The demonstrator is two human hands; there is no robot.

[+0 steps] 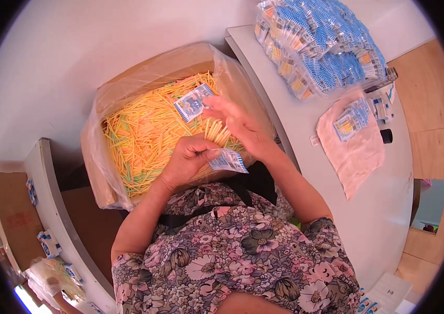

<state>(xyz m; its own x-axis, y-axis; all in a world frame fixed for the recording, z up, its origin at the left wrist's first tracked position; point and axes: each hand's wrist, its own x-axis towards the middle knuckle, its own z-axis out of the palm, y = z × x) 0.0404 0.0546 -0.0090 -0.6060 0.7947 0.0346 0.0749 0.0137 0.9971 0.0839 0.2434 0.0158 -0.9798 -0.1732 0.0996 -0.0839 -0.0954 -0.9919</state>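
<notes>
My left hand (191, 158) is closed over the near part of an open carton. Its thumb and fingers pinch a small blue-and-white printed packet (229, 161), and a bunch of thin pale-yellow sticks (216, 133) stands up from the same grip. Just right of the bunch, my right hand (236, 123) has its fingers stretched toward the far left. Its fingertips are close to another blue-and-white packet (192, 102) over the loose sticks; whether they touch it I cannot tell. Loose yellow, orange and green sticks (146, 133) fill the plastic-lined carton (99, 104).
On the white table (337, 220) to the right stands a big clear bag of blue packets (326, 47). A pink cloth (350, 146) lies nearer, with filled packets (352, 121) on it. At left are a curved counter edge (57, 178) and a brown box (15, 209).
</notes>
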